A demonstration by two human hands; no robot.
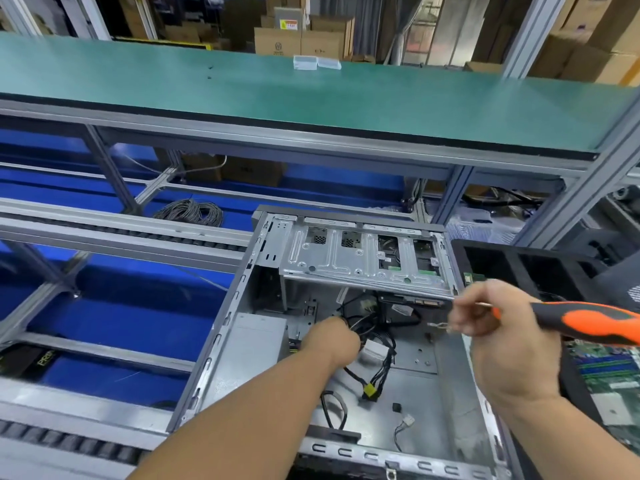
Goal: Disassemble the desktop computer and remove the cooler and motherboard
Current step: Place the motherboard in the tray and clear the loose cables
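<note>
An open grey desktop case (221, 327) lies on its side in front of me, its floor bare metal with loose black cables (377, 372). A silver drive cage (360, 258) spans its far end. My left hand (329, 341) reaches into the case and grips a bundle of black cables beside a white connector (375, 351). My right hand (491, 320) hovers over the case's right side and holds an orange-and-black screwdriver (581, 323), with a small screw pinched at its fingertips. A green motherboard (609, 379) lies to the right, outside the case.
A grey power supply (256, 344) sits in the case's left part. A black tray (519, 261) stands at the right. Conveyor rails (104, 230) and blue flooring lie to the left. A green shelf (311, 95) runs overhead, with cardboard boxes behind it.
</note>
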